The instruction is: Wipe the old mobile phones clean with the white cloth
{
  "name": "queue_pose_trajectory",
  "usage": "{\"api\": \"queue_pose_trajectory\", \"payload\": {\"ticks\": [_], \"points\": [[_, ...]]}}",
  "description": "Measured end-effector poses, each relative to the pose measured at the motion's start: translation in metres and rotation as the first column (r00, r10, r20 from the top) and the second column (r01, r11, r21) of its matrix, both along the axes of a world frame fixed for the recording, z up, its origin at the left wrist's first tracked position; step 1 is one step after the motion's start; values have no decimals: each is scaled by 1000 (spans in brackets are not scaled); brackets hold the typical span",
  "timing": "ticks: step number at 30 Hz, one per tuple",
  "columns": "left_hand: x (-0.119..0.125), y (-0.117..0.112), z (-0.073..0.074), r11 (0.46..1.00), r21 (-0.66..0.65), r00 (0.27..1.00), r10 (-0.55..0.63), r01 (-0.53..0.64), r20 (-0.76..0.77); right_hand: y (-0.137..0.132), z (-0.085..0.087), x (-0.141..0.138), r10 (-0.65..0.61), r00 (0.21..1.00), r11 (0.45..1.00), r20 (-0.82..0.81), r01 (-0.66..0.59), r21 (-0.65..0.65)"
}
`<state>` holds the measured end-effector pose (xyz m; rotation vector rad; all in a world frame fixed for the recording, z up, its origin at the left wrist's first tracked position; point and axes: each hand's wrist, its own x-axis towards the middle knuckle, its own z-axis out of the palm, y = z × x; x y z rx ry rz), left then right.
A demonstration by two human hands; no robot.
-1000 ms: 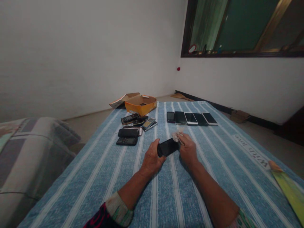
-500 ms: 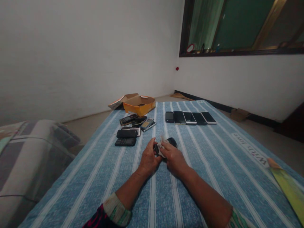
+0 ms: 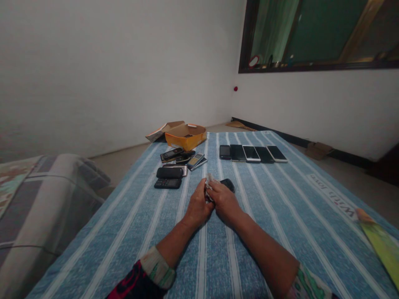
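Note:
My left hand (image 3: 199,204) is closed, fingers curled round what looks like a small dark mobile phone, now almost wholly hidden between the hands. A crumpled white tissue (image 3: 209,179) is pinched in my right hand (image 3: 225,201), which presses it against the thing in my left. Just beyond the right knuckles a black rounded object (image 3: 229,185), maybe another phone, lies on the striped cloth. To the left of my hands lie a black keypad phone (image 3: 167,183) and a black case-like piece (image 3: 170,172).
Several old phones (image 3: 195,160) lie piled in front of an opened orange box (image 3: 186,141). Several smartphones (image 3: 251,153) form a row at the back right. The blue striped cloth (image 3: 264,249) covers the bed-like surface; a yellow-green item (image 3: 380,245) rests at the right edge.
My hands have come closer together, and the dark phone between them shows less. The tissue has shifted toward my left fingertips. The whole view has swung slightly.

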<state>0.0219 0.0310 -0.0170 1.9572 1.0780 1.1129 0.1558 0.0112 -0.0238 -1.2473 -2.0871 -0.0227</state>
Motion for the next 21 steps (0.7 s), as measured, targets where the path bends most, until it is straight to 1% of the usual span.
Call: {"api": "queue_pose_trajectory", "payload": {"ticks": [2,6,8,11,14,16,18,19,21], "points": [[0,1,-2,1000,-15,1000,11,-11,8,1,2,-2,-1,1000,1000,-2,1,-5],[-1,2,-6,997,-27,998,70,-70,1,-1,4,-1,61,997,998,39,-61,-6],[-1,2,-5,997,-38,998,70,-70,-5,0,4,-1,39,998,999,44,-40,12],[-1,1,-1,995,-91,999,37,-36,7,3,3,-7,-20,999,1000,34,20,21],[-1,0,2,994,-99,999,53,-52,4,1,1,-11,-36,998,999,57,35,13],[0,0,2,993,-102,998,62,-63,-4,-3,2,-6,-55,995,998,85,55,12],[0,1,0,990,-123,998,62,-62,-7,-8,4,4,-124,986,992,114,126,-10],[0,2,-1,989,-132,998,61,-62,-9,-10,6,11,-179,975,982,134,185,-34],[0,3,-2,989,-132,998,59,-61,-17,-12,8,21,-309,931,938,193,332,-97]]}}
